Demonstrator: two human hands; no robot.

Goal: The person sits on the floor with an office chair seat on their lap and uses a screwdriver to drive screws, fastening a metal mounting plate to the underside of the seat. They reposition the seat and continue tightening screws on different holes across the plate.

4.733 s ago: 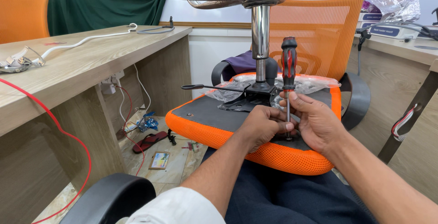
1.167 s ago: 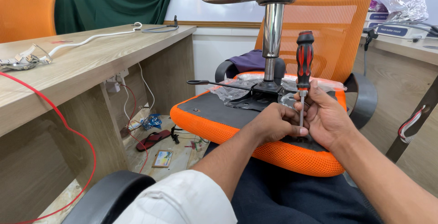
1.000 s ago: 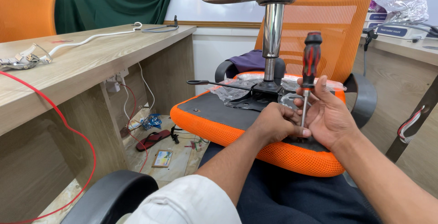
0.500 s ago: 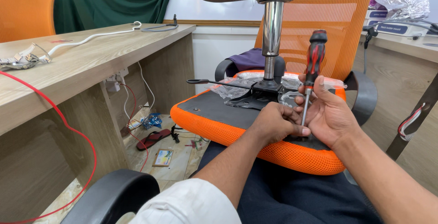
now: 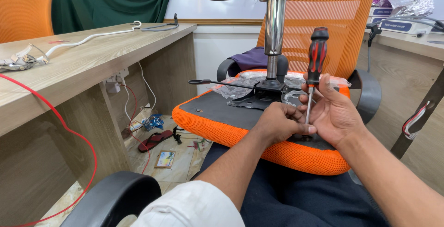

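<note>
The fingers of the right hand (image 5: 335,113) pinch the thin metal shaft of the red-and-black-handled screwdriver (image 5: 314,65), low down, with the thumb across it. The left hand (image 5: 282,123) is curled tight beside it, fingertips closed in where the tip meets the seat — what they pinch there is too small to tell.

A moment ago the right hand gripped higher, near the handle. Now it has slid down to the shaft, and the handle stands bare, straight up. To me that looks like steadying the tip on a screw, not turning hard yet.

The tool stands near the front right edge of the upside-down orange mesh chair seat (image 5: 240,132), on its black underside. Behind it rises the shiny metal post (image 5: 275,32) — the long wooden desk (image 5: 88,65) stands to the left.
</note>
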